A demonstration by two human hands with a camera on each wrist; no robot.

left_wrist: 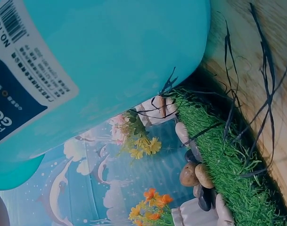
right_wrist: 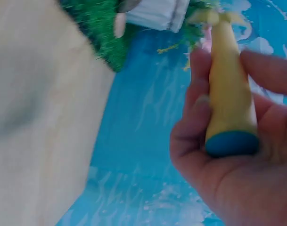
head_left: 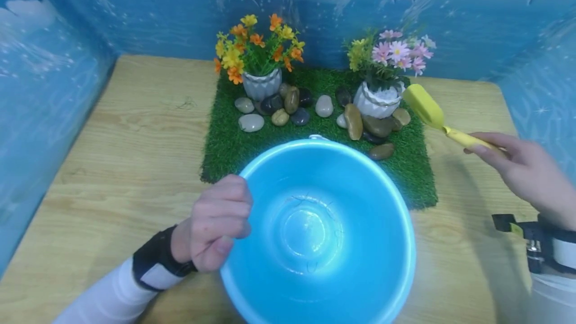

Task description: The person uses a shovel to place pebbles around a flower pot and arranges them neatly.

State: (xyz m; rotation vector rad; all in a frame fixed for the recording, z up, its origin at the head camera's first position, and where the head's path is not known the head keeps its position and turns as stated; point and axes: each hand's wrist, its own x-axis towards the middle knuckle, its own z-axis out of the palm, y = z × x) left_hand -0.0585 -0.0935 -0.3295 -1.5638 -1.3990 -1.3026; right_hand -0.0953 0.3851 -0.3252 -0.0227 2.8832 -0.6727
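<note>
My left hand (head_left: 220,221) is curled over the left rim of a blue plastic bucket (head_left: 378,244), gripping it. Its inside shows a few thin dark strands on the bottom; a printed label (left_wrist: 35,70) is on its outer side. In my right hand (head_left: 526,169) is a small yellow toy shovel (head_left: 425,106), held by its handle, whose blue end (right_wrist: 232,143) shows in the right wrist view. The shovel's blade is up at the right of a white pot (head_left: 375,101) with pink flowers (head_left: 398,51); whether they touch I cannot tell.
Green artificial turf (head_left: 234,149) lies behind the bucket on the wooden table (head_left: 135,139). Several smooth stones (head_left: 324,106) lie on it, beside a second white pot (head_left: 262,84) with orange and yellow flowers (head_left: 258,46). Blue dolphin-print walls (head_left: 180,19) enclose the back and sides.
</note>
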